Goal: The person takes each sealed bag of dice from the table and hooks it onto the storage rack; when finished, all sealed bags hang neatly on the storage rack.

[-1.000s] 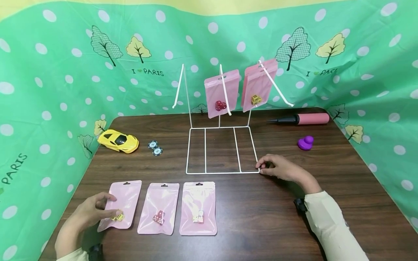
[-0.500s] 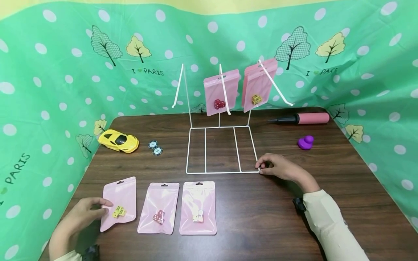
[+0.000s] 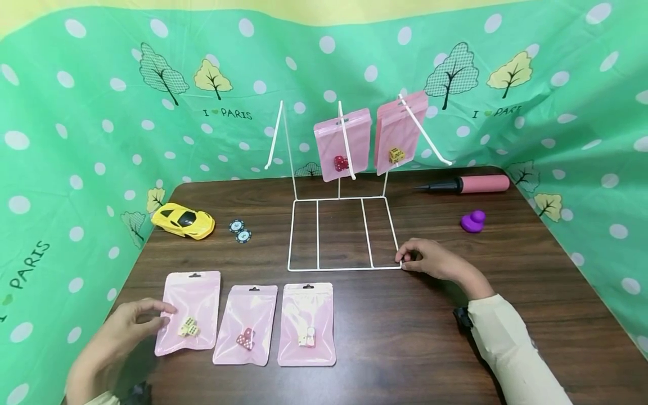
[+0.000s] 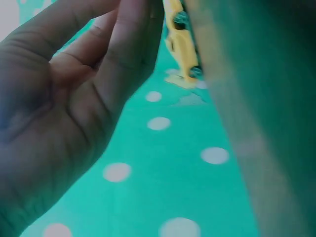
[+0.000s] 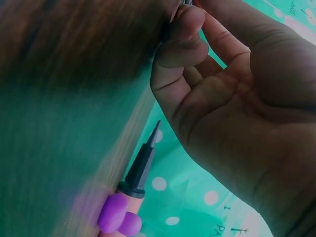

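Observation:
My left hand (image 3: 124,326) pinches the left edge of a pink resealable pouch (image 3: 197,292) with pale yellow dice (image 3: 189,327) inside. Beside it lie a pouch with red dice (image 3: 250,315) and a pouch with white dice (image 3: 309,309). In the left wrist view the fingertips run out of the top. My right hand (image 3: 430,260) holds the front right corner of a white wire display rack (image 3: 344,269), its fingers curled at the wire. On the rack's middle hook hangs a pouch with red dice (image 3: 356,140); pouches with yellow dice (image 3: 405,129) hang on the right hook.
A yellow toy car (image 3: 183,221) and two poker chips (image 3: 240,230) stand left of the rack. Right of it are a purple rubber duck (image 3: 473,221) and a pink hand pump (image 3: 483,184). A green dotted cloth surrounds the wooden table (image 3: 395,337).
My left hand has drawn back toward the pouch's left edge. The pouch first tilted and turned, then straightened, sitting slightly farther back. The right hand stays at the rack's corner.

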{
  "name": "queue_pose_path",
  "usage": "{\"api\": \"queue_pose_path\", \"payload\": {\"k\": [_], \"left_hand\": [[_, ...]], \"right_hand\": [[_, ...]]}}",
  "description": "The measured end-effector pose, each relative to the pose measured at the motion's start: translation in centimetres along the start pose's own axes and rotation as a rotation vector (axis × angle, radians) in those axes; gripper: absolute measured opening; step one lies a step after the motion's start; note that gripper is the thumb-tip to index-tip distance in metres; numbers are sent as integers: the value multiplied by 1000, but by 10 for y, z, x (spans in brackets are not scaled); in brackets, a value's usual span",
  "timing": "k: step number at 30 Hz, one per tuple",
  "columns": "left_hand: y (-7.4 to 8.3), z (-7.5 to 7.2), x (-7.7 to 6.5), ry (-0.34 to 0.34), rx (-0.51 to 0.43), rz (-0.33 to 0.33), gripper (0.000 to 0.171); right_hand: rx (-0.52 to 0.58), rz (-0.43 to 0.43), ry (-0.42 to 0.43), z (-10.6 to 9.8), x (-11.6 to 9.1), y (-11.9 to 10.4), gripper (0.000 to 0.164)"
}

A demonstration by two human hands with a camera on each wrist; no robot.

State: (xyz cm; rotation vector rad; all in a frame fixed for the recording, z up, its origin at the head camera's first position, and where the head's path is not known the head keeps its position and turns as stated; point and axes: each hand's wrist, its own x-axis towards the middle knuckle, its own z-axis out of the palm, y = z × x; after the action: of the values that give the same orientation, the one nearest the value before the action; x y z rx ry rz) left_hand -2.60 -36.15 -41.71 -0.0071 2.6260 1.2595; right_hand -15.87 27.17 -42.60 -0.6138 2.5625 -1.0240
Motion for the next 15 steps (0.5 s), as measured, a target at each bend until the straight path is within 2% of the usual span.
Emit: {"api": "queue_pose_path", "payload": {"k": [3, 6, 8, 12, 15], "left_hand": [[8, -2, 2, 42, 26, 189, 14], [23, -4, 8, 83, 105, 383, 22], [36, -6, 13, 97, 140, 486, 29], [64, -6, 20, 95, 169, 612, 37], [85, -5, 24, 64, 178, 652, 41]], "right_hand": [[-3, 5, 8, 1, 1, 0, 9], [-5, 10, 15, 1, 1, -1, 10], [-7, 12, 20, 1, 2, -1, 10], [-12, 9, 21, 2, 1, 0, 10], [-16, 9, 22, 3, 1, 1, 10]]}}
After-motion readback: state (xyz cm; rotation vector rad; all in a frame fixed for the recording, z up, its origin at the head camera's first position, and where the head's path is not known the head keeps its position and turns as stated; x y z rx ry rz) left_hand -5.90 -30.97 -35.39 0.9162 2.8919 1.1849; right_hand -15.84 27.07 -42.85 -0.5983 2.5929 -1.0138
